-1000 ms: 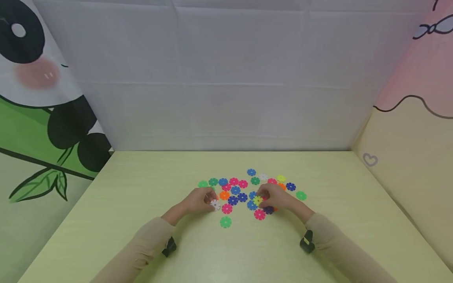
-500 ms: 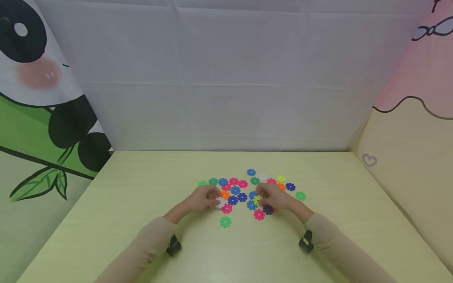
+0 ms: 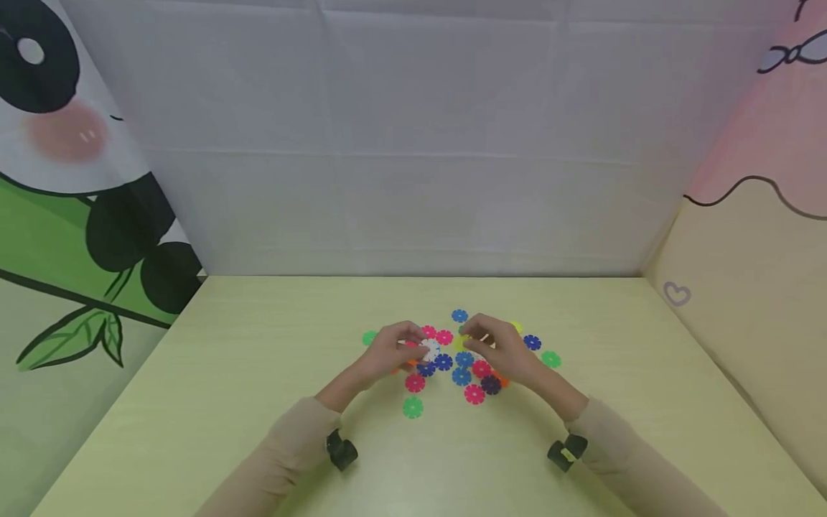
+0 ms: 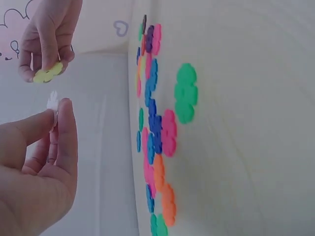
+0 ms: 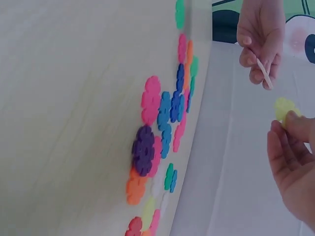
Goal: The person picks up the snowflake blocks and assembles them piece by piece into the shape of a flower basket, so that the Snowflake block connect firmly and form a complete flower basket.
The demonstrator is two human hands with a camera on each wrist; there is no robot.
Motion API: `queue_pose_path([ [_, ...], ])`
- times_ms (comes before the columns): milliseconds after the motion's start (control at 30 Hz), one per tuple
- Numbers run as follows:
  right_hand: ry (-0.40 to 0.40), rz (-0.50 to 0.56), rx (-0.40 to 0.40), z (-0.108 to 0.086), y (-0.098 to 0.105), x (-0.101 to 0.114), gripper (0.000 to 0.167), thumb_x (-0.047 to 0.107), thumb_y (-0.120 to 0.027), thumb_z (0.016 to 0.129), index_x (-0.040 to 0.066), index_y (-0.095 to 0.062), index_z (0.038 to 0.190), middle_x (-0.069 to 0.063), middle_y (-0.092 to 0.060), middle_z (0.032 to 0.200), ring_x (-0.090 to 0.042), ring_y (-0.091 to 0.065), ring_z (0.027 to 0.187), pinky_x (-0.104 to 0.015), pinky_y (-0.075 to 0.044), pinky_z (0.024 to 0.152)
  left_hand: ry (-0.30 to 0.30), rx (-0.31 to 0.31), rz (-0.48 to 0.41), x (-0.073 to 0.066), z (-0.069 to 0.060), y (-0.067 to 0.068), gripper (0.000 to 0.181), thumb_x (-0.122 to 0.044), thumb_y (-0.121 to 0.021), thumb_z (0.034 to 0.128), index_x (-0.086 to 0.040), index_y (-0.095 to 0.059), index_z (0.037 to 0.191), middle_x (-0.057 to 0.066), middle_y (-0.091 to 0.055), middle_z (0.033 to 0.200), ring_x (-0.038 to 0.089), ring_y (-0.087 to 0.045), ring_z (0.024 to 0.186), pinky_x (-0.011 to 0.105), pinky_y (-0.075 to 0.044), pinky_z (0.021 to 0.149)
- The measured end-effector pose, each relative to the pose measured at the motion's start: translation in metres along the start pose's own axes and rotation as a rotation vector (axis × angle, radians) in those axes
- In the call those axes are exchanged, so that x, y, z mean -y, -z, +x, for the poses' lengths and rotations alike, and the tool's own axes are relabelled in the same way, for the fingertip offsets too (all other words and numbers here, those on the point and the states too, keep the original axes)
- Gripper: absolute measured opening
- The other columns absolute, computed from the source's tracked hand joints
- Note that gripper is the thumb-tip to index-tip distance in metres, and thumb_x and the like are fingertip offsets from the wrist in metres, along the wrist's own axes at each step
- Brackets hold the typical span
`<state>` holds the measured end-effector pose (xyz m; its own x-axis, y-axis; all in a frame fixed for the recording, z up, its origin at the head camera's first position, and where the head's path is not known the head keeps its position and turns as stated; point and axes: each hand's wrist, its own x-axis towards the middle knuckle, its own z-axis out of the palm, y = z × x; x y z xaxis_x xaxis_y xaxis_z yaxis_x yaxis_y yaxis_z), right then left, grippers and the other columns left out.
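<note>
A white snowflake disc (image 3: pixel 429 350) is pinched between the thumb and fingers of my left hand (image 3: pixel 395 350). My right hand (image 3: pixel 500 348) pinches a yellow snowflake disc (image 3: pixel 461 342); it shows more plainly in the right wrist view as a notched yellow disc (image 5: pixel 285 107). Both hands are raised above the table and face each other. A gap parts the two discs in the left wrist view, where the white disc (image 4: pixel 52 101) is seen nearly edge-on. Under and around the hands lie many loose discs, among them a pink disc (image 3: pixel 415 383) and a dark purple disc (image 3: pixel 491 385).
The pale table (image 3: pixel 271 330) carries the scattered discs around its middle. A green disc (image 3: pixel 413 408) lies nearest the front, and another green disc (image 3: pixel 551 358) lies at the right. A white cloth wall (image 3: pixel 413 143) stands behind, with printed panels on both sides.
My left hand has moved right and upward with the white disc. My right hand has lifted the yellow disc slightly away from me. The hands are now closer together.
</note>
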<state>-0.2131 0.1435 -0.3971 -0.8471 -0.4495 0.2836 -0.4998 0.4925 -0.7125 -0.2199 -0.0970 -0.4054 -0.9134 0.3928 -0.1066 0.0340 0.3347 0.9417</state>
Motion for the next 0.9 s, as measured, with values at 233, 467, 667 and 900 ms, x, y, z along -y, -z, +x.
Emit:
queue_pose_path([
  [233,0.067,0.023,-0.126,-0.006,-0.003,0.016,0.012,-0.001,-0.066,0.09,0.001,-0.065,0.102,-0.011,-0.072,0.093,-0.02,-0.068,0.084,-0.02,-0.057,0.078,-0.008,-0.044,-0.084,-0.021,-0.006,-0.015,0.028,-0.009,-0.063,0.0952,0.003,-0.059,0.12,0.022,-0.066,0.112,0.024,-0.074,0.088,0.036,-0.063,0.075],
  [467,0.119,0.021,-0.176,-0.007,-0.005,0.017,0.012,-0.005,-0.066,0.089,0.0,-0.065,0.1,-0.012,-0.072,0.092,-0.021,-0.067,0.082,-0.022,-0.057,0.077,-0.002,-0.104,-0.132,-0.022,-0.006,-0.019,0.026,-0.007,-0.062,0.0953,0.003,-0.06,0.119,0.02,-0.065,0.112,0.013,-0.071,0.085,0.031,-0.062,0.073],
  [667,0.163,-0.019,-0.182,-0.007,-0.006,0.016,0.014,-0.006,-0.068,0.087,0.001,-0.065,0.099,-0.011,-0.072,0.093,-0.022,-0.069,0.084,-0.023,-0.059,0.077,-0.001,-0.114,-0.154,-0.02,-0.005,-0.019,0.027,-0.007,-0.062,0.0954,0.005,-0.06,0.119,0.02,-0.064,0.109,0.011,-0.071,0.084,0.031,-0.062,0.073],
  [900,0.286,-0.075,-0.192,-0.005,-0.007,0.011,0.017,-0.01,-0.069,0.084,0.001,-0.064,0.096,-0.011,-0.069,0.089,-0.02,-0.066,0.079,-0.023,-0.059,0.07,0.006,-0.119,-0.167,-0.019,-0.003,-0.02,0.028,-0.007,-0.062,0.095,0.006,-0.06,0.119,0.02,-0.065,0.109,0.013,-0.072,0.084,0.03,-0.062,0.073],
])
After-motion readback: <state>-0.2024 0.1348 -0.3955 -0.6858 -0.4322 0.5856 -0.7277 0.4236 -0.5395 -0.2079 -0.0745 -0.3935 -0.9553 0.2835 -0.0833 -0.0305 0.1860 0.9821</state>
